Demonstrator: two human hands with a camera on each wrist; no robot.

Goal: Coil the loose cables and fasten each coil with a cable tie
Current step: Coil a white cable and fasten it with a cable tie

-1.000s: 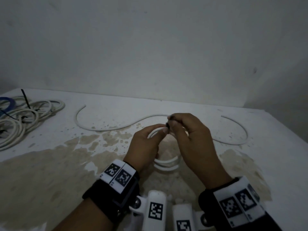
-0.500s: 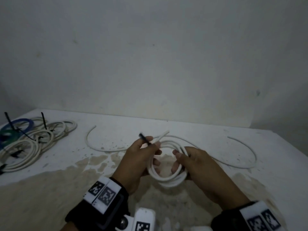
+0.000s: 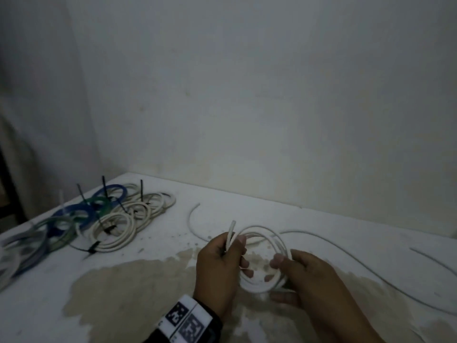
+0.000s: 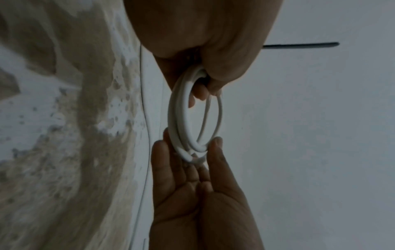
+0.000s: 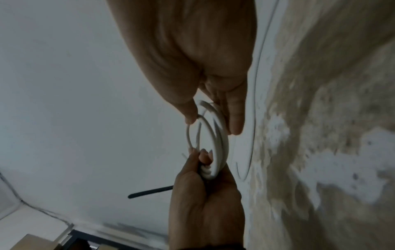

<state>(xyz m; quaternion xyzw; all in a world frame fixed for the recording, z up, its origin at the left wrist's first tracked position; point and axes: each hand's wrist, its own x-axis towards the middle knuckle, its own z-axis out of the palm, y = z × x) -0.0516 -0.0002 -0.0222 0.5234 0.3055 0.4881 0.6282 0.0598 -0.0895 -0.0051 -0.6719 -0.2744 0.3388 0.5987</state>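
Both hands up over the stained table (image 3: 74,280): left hand (image 3: 217,266) curled round one side of the white coil (image 3: 259,283), w/ a black cable tie (image 4: 299,45) poking out of the same fist; right hand (image 3: 309,278) pinches the opposite side, thumb vs fingers. Risk, imo: loops look slack (one stands apart from the rest), so easing either grip to thread the tie could let them spring open. Finished coils (image 3: 113,229) lie to the left, loose cable (image 3: 346,261) behind. No readable writing; only square b/w marker patterns on the wristband (image 3: 184,318).
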